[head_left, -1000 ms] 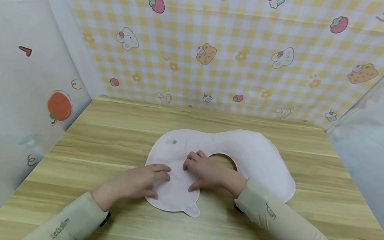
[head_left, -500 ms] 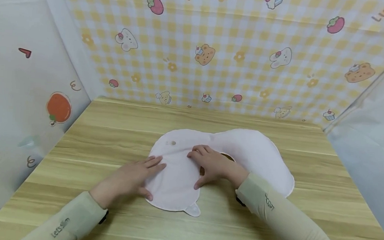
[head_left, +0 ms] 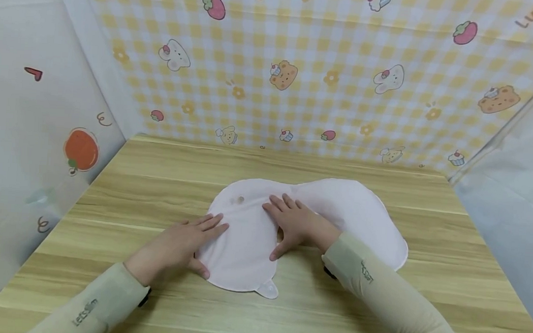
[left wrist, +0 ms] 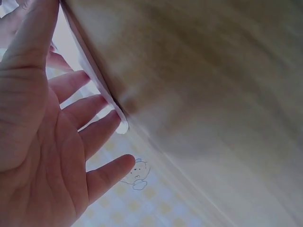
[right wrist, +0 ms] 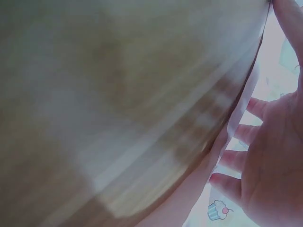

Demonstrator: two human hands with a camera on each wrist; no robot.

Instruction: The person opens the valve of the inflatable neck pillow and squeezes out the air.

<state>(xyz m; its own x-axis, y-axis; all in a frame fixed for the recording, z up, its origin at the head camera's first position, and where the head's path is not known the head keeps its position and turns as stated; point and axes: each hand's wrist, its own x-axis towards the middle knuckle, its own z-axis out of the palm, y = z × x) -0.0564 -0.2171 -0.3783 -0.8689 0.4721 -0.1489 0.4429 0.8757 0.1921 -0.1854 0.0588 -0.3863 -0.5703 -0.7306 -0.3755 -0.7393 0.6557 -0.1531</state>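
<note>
A pale pink U-shaped neck pillow (head_left: 242,256) lies on the table, its curve toward the back wall. Its left lobe looks flat and lightly creased, while the right one bulges more. On the upper left part is a small round spot that looks like a valve (head_left: 240,199). My left hand (head_left: 188,240) rests with spread fingers over the outer left edge. Fingers extended, my right hand (head_left: 297,224) lies across the inner edge and partly hides the neck opening. Both wrist views show straight fingertips at the pillow's edge (left wrist: 90,61), with each palm (right wrist: 272,151) visible.
A small translucent tab (head_left: 268,289) sticks out from the left lobe's near end. The wood-grain table (head_left: 132,189) meets a yellow checked backdrop (head_left: 316,103) behind, with pale sheets (head_left: 18,110) at the sides.
My fingers, bent on the pillow earlier, have straightened and spread. The right hand's fingertips have shifted toward the back, and the left hand slightly outward. Creases now run across the left lobe.
</note>
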